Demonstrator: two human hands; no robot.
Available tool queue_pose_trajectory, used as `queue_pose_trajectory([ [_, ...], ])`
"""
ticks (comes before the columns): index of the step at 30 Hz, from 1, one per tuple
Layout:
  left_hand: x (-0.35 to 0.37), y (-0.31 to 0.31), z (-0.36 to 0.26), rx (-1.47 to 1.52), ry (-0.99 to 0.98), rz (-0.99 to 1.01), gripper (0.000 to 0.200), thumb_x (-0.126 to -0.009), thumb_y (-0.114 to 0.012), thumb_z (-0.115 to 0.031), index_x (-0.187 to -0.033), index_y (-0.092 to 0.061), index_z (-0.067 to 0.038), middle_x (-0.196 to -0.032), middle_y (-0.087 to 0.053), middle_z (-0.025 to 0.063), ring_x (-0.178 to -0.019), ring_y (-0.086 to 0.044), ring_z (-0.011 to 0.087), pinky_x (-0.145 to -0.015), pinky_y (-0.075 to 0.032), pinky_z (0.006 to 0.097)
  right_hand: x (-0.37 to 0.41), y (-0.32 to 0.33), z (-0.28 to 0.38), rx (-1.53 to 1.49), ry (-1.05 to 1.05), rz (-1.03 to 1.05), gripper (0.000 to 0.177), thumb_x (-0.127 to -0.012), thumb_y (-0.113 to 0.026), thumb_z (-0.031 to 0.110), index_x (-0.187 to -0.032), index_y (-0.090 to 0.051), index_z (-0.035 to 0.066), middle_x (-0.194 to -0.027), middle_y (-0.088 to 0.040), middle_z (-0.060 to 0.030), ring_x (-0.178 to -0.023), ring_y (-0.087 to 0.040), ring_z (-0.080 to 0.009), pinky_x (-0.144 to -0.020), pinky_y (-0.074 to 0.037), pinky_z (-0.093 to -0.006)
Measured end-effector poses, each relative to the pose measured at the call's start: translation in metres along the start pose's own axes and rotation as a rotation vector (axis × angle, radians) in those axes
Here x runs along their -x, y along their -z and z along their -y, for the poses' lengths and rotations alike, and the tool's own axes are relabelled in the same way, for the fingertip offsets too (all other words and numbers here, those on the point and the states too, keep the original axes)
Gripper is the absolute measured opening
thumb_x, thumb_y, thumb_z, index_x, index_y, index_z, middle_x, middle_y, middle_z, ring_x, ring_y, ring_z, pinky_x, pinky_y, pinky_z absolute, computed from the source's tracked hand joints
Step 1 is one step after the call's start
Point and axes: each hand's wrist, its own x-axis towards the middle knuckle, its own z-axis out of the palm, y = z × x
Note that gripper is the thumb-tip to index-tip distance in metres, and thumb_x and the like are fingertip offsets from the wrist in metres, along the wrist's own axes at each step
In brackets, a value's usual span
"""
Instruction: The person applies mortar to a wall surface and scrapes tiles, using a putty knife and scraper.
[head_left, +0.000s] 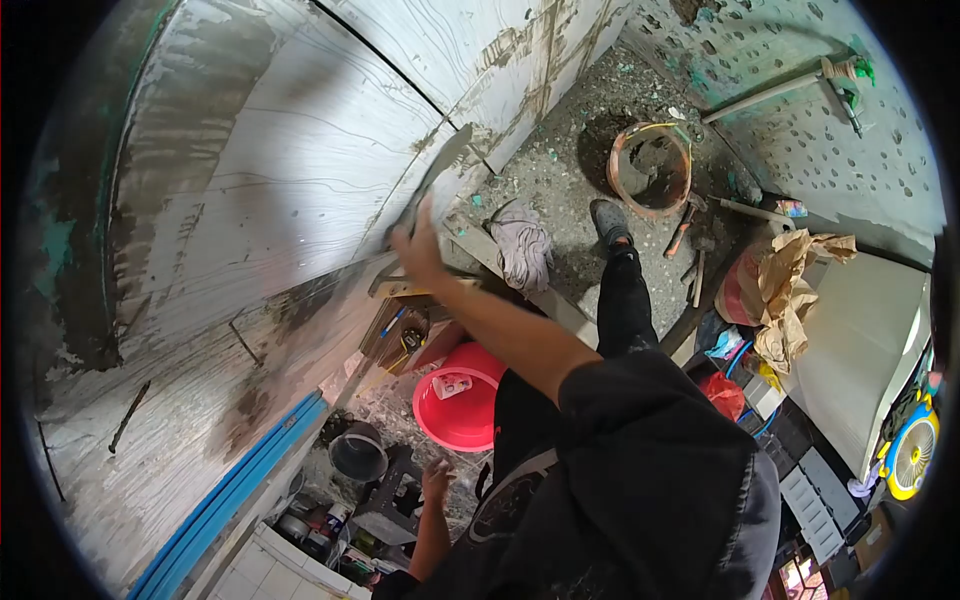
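My right hand (422, 255) is raised against the tiled wall (330, 150), its fingers closed, slightly blurred. A long, narrow grey blade, like a trowel (443, 165), runs up from it along the tile face near a joint. My left hand (437, 482) hangs low beside my body, holding nothing, with loosely bent fingers and whitish smears on them. Close above it sits a pink-red basin (455, 425) with a small printed packet (452, 385) inside. A tape measure (411, 339) and a blue pen (393, 322) lie in a wooden nook below my right forearm.
A crumpled cloth (522, 247) lies on the ledge by my foot. On the rough floor stand a round bucket (650, 170) and a hammer (684, 225). A dark bucket (358, 452) and blue pipes (235, 490) are lower left. Brown paper (787, 295) and a fan (912, 455) are at right.
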Motion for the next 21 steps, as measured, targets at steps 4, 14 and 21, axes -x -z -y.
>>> queue_pose_trajectory([
  [4, -0.007, 0.002, 0.019, 0.086, 0.032, 0.023, 0.038, -0.08, -0.047, -0.005, -0.117, -0.041, -0.001, -0.091, -0.057, 0.0148, -0.072, -0.057, 0.019, -0.06, -0.046, 0.0277, 0.06, 0.044, 0.001, -0.153, -0.117, 0.08, 0.047, -0.074, -0.048, 0.012, -0.118, -0.034, 0.002, -0.076, -0.053, -0.0116, -0.061, -0.051, -0.0214, -0.054, -0.044, -0.0326],
  [14, -0.005, -0.001, -0.013, 0.058, -0.119, 0.008, 0.035, -0.081, -0.046, -0.011, -0.115, -0.041, -0.004, -0.084, -0.057, 0.0087, -0.059, -0.054, 0.0126, -0.046, -0.04, 0.0231, -0.115, 0.149, -0.109, -0.81, -1.173, 0.473, 0.01, -0.074, -0.044, 0.017, -0.066, -0.043, 0.011, -0.059, -0.045, -0.0012, -0.042, -0.037, -0.0103, -0.036, -0.03, -0.0218],
  [21, -0.024, 0.001, -0.003, 0.078, -0.179, 0.005, 0.037, -0.079, -0.049, -0.011, -0.115, -0.042, -0.005, -0.085, -0.058, 0.009, -0.056, -0.054, 0.0124, -0.042, -0.04, 0.0237, -0.131, 0.177, -0.007, -0.801, -1.055, 0.523, 0.01, -0.074, -0.047, 0.016, -0.073, -0.046, 0.006, -0.063, -0.05, -0.0037, -0.041, -0.038, -0.0087, -0.031, -0.028, -0.0196],
])
